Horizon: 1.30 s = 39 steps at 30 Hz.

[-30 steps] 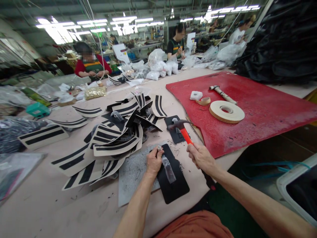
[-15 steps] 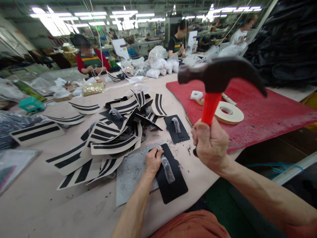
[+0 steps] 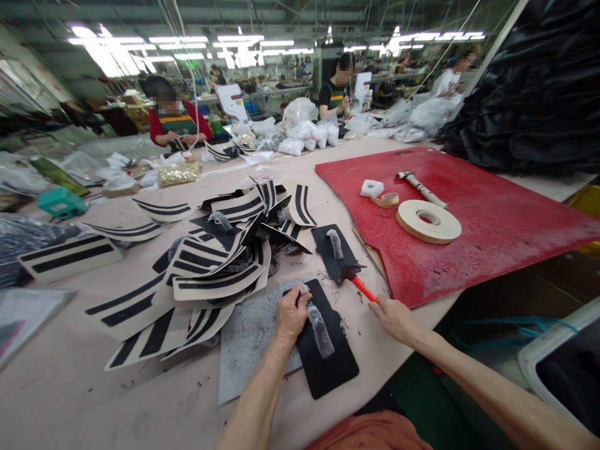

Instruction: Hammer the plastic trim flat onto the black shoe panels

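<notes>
My left hand point(image 3: 291, 315) is closed on the top end of a small plastic-wrapped tool point(image 3: 320, 328) that lies on a black flat piece point(image 3: 328, 356) near the table's front edge. My right hand point(image 3: 396, 319) grips the red handle of a hammer point(image 3: 356, 279), whose dark head rests low on the table beside a second black piece point(image 3: 335, 250) with another wrapped tool on it. A grey mat point(image 3: 250, 334) lies under the left part of the near black piece.
A pile of cream pieces with black stripes point(image 3: 210, 262) lies to the left. On the red board point(image 3: 469, 212) at the right sit a large tape roll point(image 3: 428, 220), a small roll point(image 3: 385, 200), a white block and a second hammer point(image 3: 420, 185). Other people work at the far tables.
The hammer was swung up high in front of the camera half a second ago and has come down to the table. My left hand has stayed on the wrapped tool.
</notes>
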Each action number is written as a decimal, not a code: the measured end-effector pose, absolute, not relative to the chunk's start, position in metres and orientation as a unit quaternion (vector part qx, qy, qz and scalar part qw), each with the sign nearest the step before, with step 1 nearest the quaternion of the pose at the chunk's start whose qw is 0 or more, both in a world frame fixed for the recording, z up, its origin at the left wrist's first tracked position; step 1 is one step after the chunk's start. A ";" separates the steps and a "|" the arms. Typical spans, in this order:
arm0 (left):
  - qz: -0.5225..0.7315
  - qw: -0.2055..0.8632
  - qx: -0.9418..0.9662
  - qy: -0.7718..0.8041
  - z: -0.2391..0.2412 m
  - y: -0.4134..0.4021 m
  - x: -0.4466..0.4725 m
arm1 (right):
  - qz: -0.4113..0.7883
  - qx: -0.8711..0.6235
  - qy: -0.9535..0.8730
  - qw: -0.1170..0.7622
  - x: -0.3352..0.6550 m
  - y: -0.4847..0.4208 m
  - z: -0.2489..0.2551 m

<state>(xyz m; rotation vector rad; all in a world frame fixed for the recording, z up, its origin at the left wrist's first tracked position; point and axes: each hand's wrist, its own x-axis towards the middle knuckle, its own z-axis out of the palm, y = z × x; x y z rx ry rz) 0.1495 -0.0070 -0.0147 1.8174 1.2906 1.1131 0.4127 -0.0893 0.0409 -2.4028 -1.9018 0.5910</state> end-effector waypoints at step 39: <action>0.537 0.498 0.454 0.508 -0.009 -0.002 0.149 | 0.240 -0.714 -0.635 0.174 0.271 -0.087 0.039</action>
